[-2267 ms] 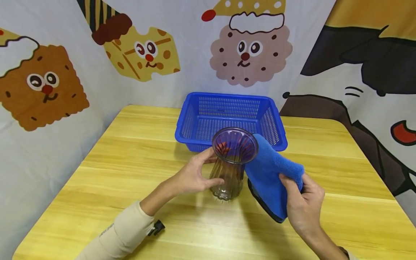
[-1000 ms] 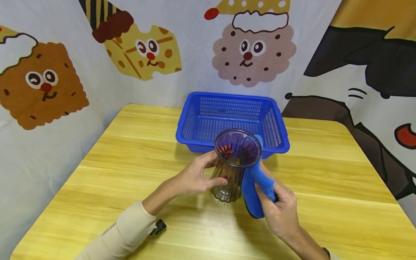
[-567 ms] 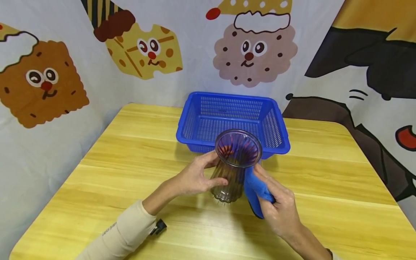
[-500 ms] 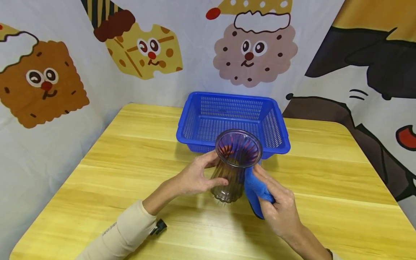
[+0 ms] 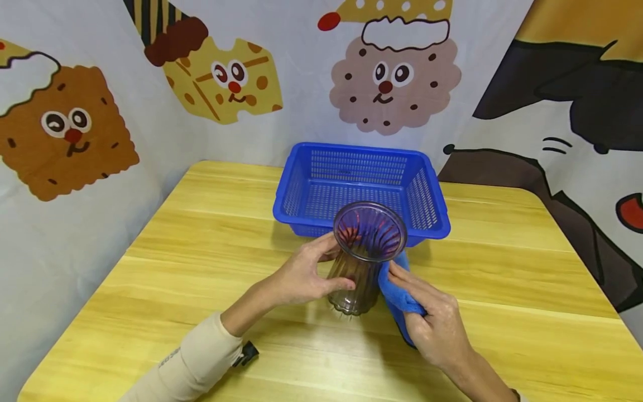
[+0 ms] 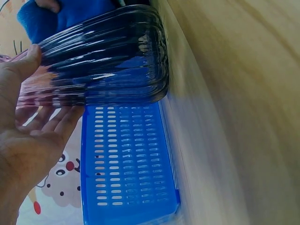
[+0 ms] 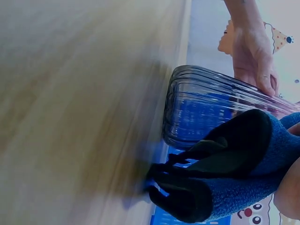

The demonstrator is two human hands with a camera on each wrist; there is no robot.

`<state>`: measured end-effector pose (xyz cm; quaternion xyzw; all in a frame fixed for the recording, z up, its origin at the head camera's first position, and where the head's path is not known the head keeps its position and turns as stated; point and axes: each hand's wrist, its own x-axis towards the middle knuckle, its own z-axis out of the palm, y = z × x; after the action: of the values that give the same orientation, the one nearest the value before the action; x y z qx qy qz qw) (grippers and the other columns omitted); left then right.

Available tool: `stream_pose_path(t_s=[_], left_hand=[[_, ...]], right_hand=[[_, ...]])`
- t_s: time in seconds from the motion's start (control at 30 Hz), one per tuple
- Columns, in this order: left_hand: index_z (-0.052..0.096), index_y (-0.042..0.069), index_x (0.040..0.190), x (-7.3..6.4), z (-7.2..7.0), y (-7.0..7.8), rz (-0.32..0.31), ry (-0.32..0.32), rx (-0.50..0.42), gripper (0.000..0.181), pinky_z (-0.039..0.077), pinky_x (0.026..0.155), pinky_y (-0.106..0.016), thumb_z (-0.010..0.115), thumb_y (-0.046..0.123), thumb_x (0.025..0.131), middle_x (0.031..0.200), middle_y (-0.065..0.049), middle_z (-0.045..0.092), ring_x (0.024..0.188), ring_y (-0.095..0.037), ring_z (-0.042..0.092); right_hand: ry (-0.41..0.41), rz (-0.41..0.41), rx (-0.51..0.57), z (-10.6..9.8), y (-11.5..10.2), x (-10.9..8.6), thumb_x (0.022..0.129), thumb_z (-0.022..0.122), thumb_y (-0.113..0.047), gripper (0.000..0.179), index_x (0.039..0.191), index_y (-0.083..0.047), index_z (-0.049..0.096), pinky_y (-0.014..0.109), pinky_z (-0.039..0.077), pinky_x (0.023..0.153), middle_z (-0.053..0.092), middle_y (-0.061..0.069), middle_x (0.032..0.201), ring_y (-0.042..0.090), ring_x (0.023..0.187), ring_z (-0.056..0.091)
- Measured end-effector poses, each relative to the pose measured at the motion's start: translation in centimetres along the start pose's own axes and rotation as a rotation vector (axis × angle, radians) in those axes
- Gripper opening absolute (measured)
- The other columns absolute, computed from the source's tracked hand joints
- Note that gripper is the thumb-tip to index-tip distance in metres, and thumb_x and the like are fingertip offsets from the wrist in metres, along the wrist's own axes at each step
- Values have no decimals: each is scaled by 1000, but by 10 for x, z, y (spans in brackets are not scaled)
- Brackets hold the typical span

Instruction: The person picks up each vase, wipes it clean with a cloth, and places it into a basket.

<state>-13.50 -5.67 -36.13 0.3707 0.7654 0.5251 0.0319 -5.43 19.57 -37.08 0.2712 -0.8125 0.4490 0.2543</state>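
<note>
A clear, purple-tinted ribbed glass vase (image 5: 355,287) with a flared rim stands upright at mid-table, its base close over the wood. My left hand (image 5: 303,273) grips it from the left, thumb across the front and fingers behind, as the left wrist view also shows. On the vase's right side, my right hand (image 5: 434,318) holds a folded blue cloth (image 5: 397,290) against the glass just under the rim. The right wrist view shows the cloth's dark-edged folds (image 7: 187,199) hanging beside the vase (image 7: 201,101). Part of the cloth is hidden behind the right fingers.
Right behind the vase sits a blue perforated plastic basket (image 5: 301,220) with nothing inside. It rests on a light wood table (image 5: 211,223). A cartoon-printed cloth backdrop (image 5: 301,100) rises along the table's back and sides. A black clip (image 5: 246,353) shows by the left sleeve.
My right hand has brought the blue cloth leftward against the vase, and the cloth is more bunched than before. The left hand keeps its grip, with the vase nearly in place.
</note>
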Motion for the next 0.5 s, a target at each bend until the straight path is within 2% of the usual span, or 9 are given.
stream_pose_path(t_s=[0.23,0.5], left_hand=[[50,11,149,0,-1,0,3,22,8,84,51,103,-30,92,12,76,148,-2,53,125,-18,57],[52,10,146,-1,1,-1,-1,36,-18,83,53,101,-30,93,10,74,137,-5,62,124,-18,58]], right_hand=[[-88,66,-82,-2,3,-2,68,45,22,61,117,1,74,21,44,107,67,7,130,24,121,62],[-124,66,-137,-2,3,-6,64,47,22,65,116,-4,76,14,42,104,67,0,130,27,114,65]])
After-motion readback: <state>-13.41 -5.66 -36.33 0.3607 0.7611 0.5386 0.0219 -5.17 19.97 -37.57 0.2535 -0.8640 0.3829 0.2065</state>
